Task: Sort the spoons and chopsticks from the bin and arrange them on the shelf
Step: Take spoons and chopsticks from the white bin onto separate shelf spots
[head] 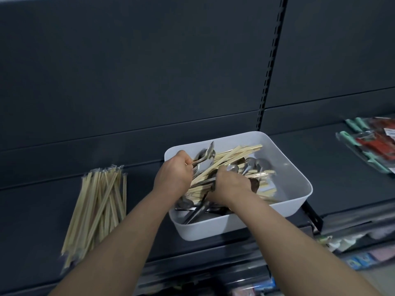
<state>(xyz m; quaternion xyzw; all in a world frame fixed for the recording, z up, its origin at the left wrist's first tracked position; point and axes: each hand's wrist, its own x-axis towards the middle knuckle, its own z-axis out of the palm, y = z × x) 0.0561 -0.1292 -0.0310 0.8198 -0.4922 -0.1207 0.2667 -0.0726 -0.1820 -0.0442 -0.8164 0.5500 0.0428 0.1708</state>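
- Chopsticks (235, 153) and steel spoons (250, 162) lie tangled in the white bin (295, 165), which sits on the dark shelf (42, 210), its near corner seemingly past the edge
- The left hand (174, 175) is clenched on chopsticks at the tangle's left end; the right hand (229, 188) grasps a bundle mid-heap
- Lifting could drag out a snagged spoon, or tip the bin off
- A careless set-down may scatter the sorted chopstick pile (98, 206) to the left

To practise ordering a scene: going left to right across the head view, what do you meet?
chopstick pile → left hand gripping a spoon → right hand gripping chopsticks → packaged goods
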